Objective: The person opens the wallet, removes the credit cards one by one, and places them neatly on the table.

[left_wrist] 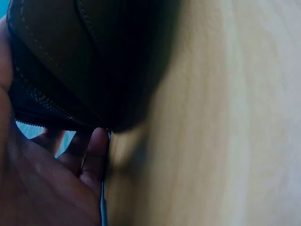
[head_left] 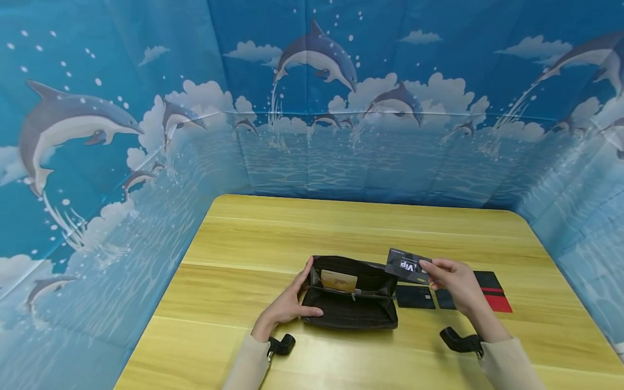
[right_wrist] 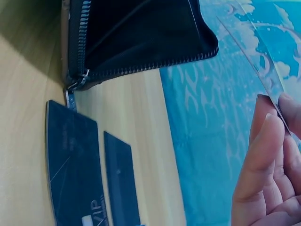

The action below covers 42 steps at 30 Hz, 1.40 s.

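A black zip wallet (head_left: pixel 350 295) lies open on the wooden table (head_left: pixel 273 238), a tan card (head_left: pixel 338 280) standing in its pocket. My left hand (head_left: pixel 291 303) grips the wallet's left end, fingers behind the far flap and thumb on the near side; the left wrist view shows the wallet's dark underside (left_wrist: pixel 80 61) above those fingers (left_wrist: pixel 94 150). My right hand (head_left: pixel 455 284) pinches a dark VIP card (head_left: pixel 408 266) in the air above the wallet's right end. In the right wrist view that card's edge (right_wrist: pixel 270 101) sits between the fingertips (right_wrist: pixel 258 150), with the wallet's zipper (right_wrist: pixel 141 66) beyond.
To the right of the wallet lie a dark card (head_left: pixel 415 297), another dark card (head_left: pixel 444 299) and a black and red card (head_left: pixel 494 291). The right wrist view shows two of the dark cards (right_wrist: pixel 75 165) flat on the table. A blue dolphin-print backdrop (head_left: pixel 312 108) encloses three sides.
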Motion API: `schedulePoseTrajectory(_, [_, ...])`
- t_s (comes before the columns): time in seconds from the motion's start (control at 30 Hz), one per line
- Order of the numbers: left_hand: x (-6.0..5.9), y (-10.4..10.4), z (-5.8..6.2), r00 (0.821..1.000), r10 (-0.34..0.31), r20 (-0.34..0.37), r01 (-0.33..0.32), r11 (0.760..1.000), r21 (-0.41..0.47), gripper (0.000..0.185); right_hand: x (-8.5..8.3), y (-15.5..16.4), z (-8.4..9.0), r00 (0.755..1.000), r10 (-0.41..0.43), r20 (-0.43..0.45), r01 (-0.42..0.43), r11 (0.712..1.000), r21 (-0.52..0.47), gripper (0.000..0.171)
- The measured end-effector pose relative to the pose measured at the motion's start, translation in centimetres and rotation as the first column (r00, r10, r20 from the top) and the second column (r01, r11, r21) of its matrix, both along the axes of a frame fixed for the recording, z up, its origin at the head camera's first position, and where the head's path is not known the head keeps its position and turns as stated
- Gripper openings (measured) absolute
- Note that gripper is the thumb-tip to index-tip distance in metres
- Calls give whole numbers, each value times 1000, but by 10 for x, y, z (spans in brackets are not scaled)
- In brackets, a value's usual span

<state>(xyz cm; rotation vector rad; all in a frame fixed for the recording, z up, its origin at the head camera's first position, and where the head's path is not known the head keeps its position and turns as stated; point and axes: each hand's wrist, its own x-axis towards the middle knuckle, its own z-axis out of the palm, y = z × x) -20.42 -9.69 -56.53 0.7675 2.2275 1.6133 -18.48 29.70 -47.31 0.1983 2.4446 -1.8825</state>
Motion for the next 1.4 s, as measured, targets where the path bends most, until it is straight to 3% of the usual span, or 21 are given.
schedulePoseTrajectory(0.43, [2,-1,2,1000,6,-5,-6,1000,-6,115,16,31,-20,992,-15,126,20,999,-34,28])
schedulePoseTrajectory(0.67, [2,-1,0,1000,8,-5,-8,1000,-17,114,25,44,-32,980,34,198,-25,999,-46,20])
schedulePoseTrajectory(0.87, [2,-1,-1,1000,11,6,-10,1000,-18,113,33,48,-38,962,97,256,-103,995,11,21])
schedulePoseTrajectory(1.17, [2,-1,-1,1000,8,8,-8,1000,-14,113,40,42,-47,941,124,316,-169,978,120,28])
schedulePoseTrajectory(1.4, [1,0,0,1000,7,5,-7,1000,-8,113,41,38,-51,942,83,325,-148,972,182,27])
